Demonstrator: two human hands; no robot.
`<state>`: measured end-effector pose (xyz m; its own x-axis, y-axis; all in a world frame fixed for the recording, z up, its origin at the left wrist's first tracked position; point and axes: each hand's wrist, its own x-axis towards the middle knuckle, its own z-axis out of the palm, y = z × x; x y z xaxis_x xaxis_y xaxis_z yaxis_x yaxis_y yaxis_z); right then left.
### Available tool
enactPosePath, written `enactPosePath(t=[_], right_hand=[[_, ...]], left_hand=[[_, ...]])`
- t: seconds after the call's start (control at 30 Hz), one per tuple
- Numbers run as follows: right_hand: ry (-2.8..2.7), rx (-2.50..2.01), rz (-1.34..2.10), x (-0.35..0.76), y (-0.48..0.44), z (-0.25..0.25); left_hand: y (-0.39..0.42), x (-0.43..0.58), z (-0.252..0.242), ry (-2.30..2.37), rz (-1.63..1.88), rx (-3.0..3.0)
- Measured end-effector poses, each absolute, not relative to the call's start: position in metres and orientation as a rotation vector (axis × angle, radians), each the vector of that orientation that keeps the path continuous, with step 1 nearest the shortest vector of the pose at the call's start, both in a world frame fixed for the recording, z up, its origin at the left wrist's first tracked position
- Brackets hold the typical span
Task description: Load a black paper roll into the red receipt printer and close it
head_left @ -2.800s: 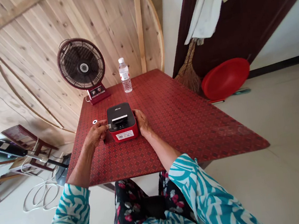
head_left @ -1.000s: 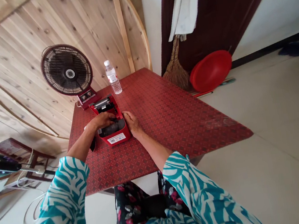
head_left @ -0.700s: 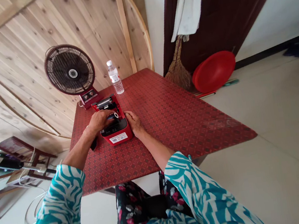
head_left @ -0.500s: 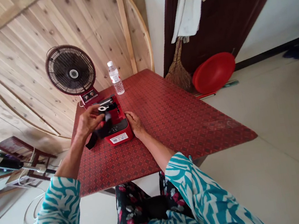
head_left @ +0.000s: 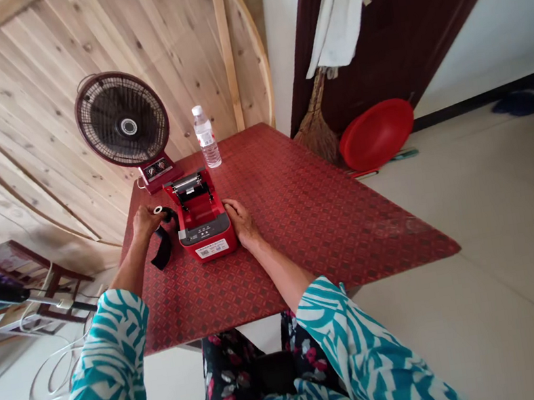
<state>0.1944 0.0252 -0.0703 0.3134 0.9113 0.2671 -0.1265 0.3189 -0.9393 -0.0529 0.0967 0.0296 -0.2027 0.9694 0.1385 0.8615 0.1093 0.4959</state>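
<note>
Head view, looking forward and down: a red label printer point(head_left: 205, 238) is placed near the middle of a table covered in red patterned cloth point(head_left: 329, 218), with its hinged lid point(head_left: 186, 186) raised and its dark interior exposed. The left hand point(head_left: 145, 222) is held just left of the printer, not touching it, with the fingers closed around a small roll point(head_left: 162, 210) that has a white core. A black strip point(head_left: 162, 249) is hung from the roll beside the printer; it may be label stock or ribbon, though it is too small to be sure. The right hand point(head_left: 240, 222) is laid open against the printer's right side, touching it. The hands are kept apart, with the printer between them.

Behind the printer, a desk fan point(head_left: 124, 129) and an upright plastic water bottle point(head_left: 206, 139) are placed at the table's far edge. A round wooden tabletop point(head_left: 38, 126) is stood beyond them. A straw broom point(head_left: 317, 133) and a red plastic basin point(head_left: 377, 135) are propped by a dark door point(head_left: 402, 29), on which a pale cloth point(head_left: 340, 11) is hung.
</note>
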Motion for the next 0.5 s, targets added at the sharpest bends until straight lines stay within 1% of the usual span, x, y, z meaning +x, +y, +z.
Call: enactPosePath(t=[0.1,0.2,0.3,0.43,0.5], right_hand=[[-1.016,-0.999,0.864,0.195,0.025,-0.07],[-1.037,-1.005,0.87,0.196,0.025,-0.07],[-1.026,-1.004,0.876,0.196,0.026,-0.07],[-0.998,-0.999,0.888,0.194,0.026,-0.07],[-0.987,-0.996,0.894,0.194,0.026,-0.071]], left_hand=[[0.101,-0.054,0.021,2.235,0.546,1.812],[0.101,-0.055,0.016,2.228,0.573,1.791],[0.093,-0.059,0.014,2.087,0.784,1.724],[0.068,-0.074,0.006,1.764,1.226,1.484],[0.052,-0.081,-0.002,1.626,1.388,1.363]])
